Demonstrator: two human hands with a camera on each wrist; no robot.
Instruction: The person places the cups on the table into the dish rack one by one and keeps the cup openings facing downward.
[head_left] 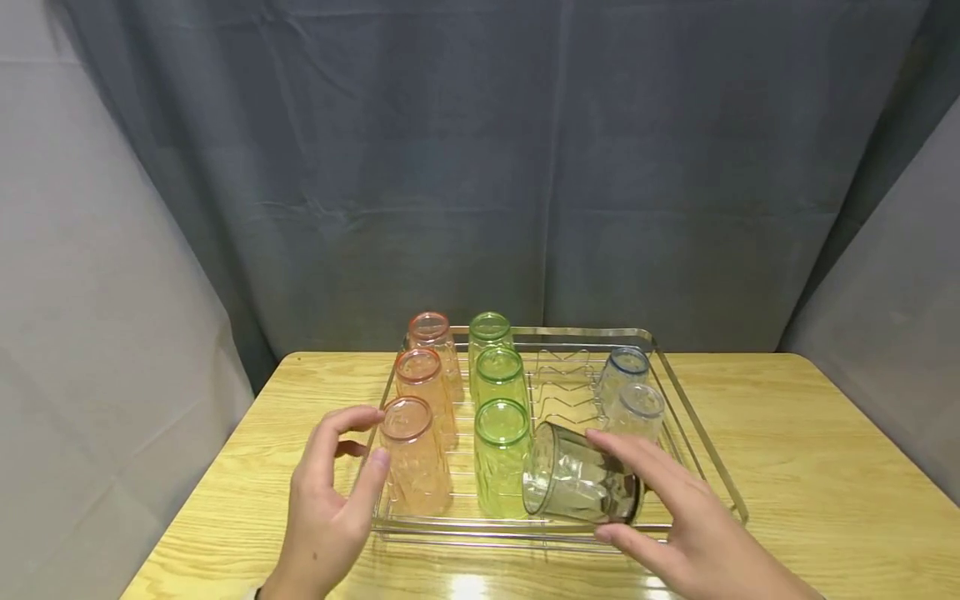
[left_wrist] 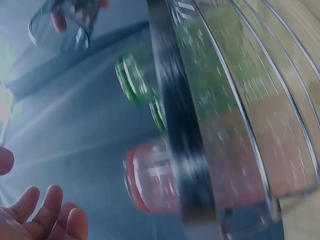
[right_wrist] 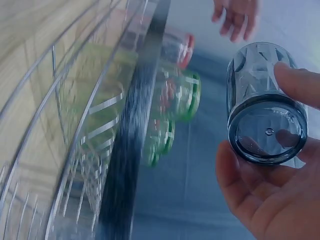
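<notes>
My right hand (head_left: 684, 515) grips a smoky grey drinking glass (head_left: 581, 479) near its base, thumb on one side and fingers on the other. The glass is tipped on its side above the front of the wire rack (head_left: 555, 332), mouth facing left; its round base (right_wrist: 267, 131) faces the right wrist view. My left hand (head_left: 330, 492) is beside the front orange glass (head_left: 415, 467), its fingers parted and bent, holding nothing. Upside down in the rack stand a column of orange glasses and, beside it, green glasses (head_left: 501, 467).
At the rack's right side stand a blue-rimmed glass (head_left: 624, 371) and a clear glass (head_left: 637, 412), the latter partly hidden by the grey one. Wavy wire dividers (head_left: 562, 387) show between them and the green column. The rack rests on a wooden table (head_left: 810, 442) before a grey curtain (head_left: 480, 167).
</notes>
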